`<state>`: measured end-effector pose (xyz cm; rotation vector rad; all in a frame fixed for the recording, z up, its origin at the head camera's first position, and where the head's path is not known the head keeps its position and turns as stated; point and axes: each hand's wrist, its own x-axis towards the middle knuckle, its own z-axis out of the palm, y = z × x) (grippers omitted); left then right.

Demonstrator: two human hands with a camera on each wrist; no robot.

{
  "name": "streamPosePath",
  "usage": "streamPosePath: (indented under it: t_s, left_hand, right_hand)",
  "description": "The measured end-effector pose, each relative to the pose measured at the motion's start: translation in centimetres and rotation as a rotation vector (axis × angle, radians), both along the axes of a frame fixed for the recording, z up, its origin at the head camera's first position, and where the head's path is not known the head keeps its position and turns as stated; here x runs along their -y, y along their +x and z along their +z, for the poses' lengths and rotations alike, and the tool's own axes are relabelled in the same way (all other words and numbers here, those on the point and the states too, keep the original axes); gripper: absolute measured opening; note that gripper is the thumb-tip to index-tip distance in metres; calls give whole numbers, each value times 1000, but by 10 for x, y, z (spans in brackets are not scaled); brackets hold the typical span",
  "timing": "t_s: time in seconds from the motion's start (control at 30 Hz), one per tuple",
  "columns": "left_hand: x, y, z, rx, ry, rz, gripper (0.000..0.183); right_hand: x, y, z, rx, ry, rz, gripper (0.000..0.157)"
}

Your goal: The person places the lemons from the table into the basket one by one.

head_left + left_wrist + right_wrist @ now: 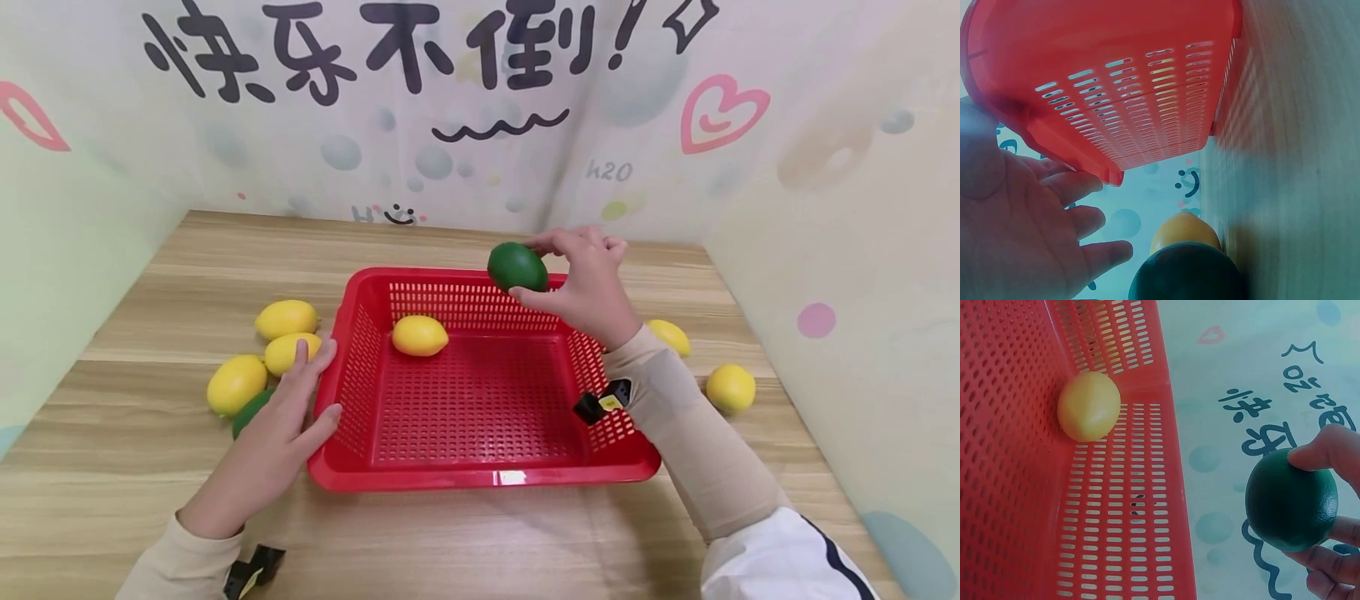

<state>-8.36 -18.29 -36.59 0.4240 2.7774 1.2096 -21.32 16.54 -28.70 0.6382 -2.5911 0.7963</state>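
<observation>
Between thumb and fingers, my right hand (pixel 588 283) holds a dark green lime-like fruit (pixel 517 267) over the back right part of a red plastic basket (pixel 480 477). In the right wrist view the same green fruit (pixel 1291 500) is pinched beyond the basket's rim. One lemon (pixel 420 336) lies inside the basket at its back left. My left hand (pixel 281 433) rests against the basket's left rim, fingers fairly straight. In the left wrist view the fingers (pixel 1088 222) touch or nearly touch the rim. Below that hand sits another green fruit (pixel 1186 275), partly hidden in the head view.
Left of the basket lie several lemons, among them one nearest the front (pixel 237 385). Two more lemons, one partly behind my right forearm (pixel 670 337) and one farther right (pixel 731 388), lie on the wooden table (pixel 480 542). Printed walls enclose the back and sides.
</observation>
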Motion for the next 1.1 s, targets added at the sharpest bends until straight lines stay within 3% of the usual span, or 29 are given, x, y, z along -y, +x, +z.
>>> streamPosePath:
  t_s: [0.5, 1.1]
  left_hand:
    - [-1, 0, 0, 9, -11, 9, 72]
    - [-1, 0, 0, 5, 4, 12, 74]
  right_hand:
    - [17, -4, 0, -55, 85, 54, 51]
    - [37, 1, -1, -69, 101, 105, 51]
